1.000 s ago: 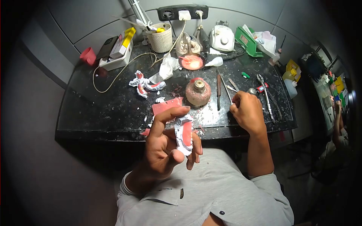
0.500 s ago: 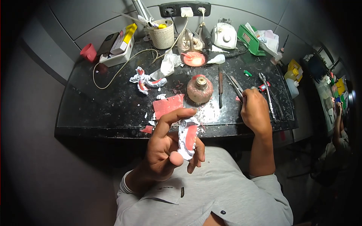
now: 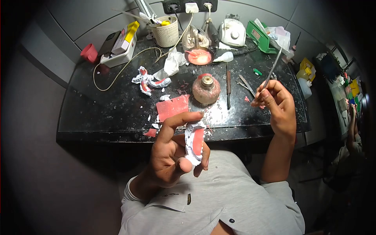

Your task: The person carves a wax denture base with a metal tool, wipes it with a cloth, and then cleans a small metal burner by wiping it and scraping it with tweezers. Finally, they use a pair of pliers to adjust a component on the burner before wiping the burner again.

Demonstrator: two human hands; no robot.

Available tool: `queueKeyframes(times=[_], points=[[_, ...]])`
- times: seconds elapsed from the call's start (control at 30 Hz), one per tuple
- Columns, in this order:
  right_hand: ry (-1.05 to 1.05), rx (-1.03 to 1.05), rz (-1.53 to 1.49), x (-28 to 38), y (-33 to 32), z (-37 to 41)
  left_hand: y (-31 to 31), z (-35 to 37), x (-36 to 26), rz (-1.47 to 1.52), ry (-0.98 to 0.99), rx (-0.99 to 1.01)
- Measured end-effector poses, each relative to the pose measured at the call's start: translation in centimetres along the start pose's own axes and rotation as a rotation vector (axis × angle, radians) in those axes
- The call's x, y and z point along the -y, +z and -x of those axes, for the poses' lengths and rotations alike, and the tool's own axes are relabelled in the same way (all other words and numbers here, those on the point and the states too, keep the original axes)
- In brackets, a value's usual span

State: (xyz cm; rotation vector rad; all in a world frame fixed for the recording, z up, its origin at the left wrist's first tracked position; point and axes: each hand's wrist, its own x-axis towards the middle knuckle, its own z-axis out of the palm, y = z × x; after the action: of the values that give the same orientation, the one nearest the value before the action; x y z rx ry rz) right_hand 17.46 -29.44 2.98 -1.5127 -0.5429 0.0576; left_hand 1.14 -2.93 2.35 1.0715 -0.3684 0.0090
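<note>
Head view, what moved: since the last frame, the right hand (image 3: 282, 113) has come up and out to the right. It now lifts a thin grey tool (image 3: 275, 66) over the counter (image 3: 94, 121). The left hand (image 3: 166, 156) is in almost the same spot.
Left hand: closed on a white mold (image 3: 189, 147), with the finger by its far end and the thumb by its near end.
White mold: I see it up in the left hand, past the near edge of the counter, in front of the shirt (image 3: 243, 196). Its pink strip (image 3: 198, 141) is on the side toward the right hand.
Way it lies: its long way runs from far to near. From the right hand, it is to the left and closer to the body. The left hand is the nearer one, and it touches the mold.
Right hand: pinching the thin grey tool, well apart from the white mold. The tool's long end slants up, away and a bit right. I can't tell where its low end stops.
Between and past the hands: a round jar (image 3: 206, 93), with a dark stick tool (image 3: 228, 86) just beside it.
Pink sheet: a flat pink sheet (image 3: 172, 107) lies on the counter, past the left hand.
</note>
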Motion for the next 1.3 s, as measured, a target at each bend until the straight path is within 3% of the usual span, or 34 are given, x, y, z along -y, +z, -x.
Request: queueKeyframes(times=[0.17, 0.3, 0.43, 0.5, 1.03, 1.2, 1.3], points=[[-0.087, 0.075, -0.33, 2.3, 4.6, 2.1, 0.0, -0.1, 0.1, -0.016, -0.02, -0.01], [-0.317, 0.177, -0.387, 2.3, 6.9, 3.4, 0.1, 0.0, 0.1, -0.02, -0.041, -0.022], [-0.524, 0.186, -0.232, 2.7, 7.9, 3.6, 0.1, 0.0, 0.2, -0.032, -0.054, -0.003], [-0.623, 0.254, 0.043, 3.5, 7.9, 3.1, 0.6, -0.1, 0.1, -0.146, -0.046, -0.096], [-0.591, 0.224, 0.169, 3.1, 9.1, 3.8, -0.1, 0.3, 0.8, -0.038, -0.032, -0.01], [-0.581, 0.254, 0.209, 3.1, 9.2, 4.0, 0.8, 0.0, 0.9, -0.179, 0.031, -0.147], [-0.566, 0.221, 0.155, 2.9, 9.2, 4.0, 0.4, 0.2, 1.3, -0.176, 0.022, -0.128]])
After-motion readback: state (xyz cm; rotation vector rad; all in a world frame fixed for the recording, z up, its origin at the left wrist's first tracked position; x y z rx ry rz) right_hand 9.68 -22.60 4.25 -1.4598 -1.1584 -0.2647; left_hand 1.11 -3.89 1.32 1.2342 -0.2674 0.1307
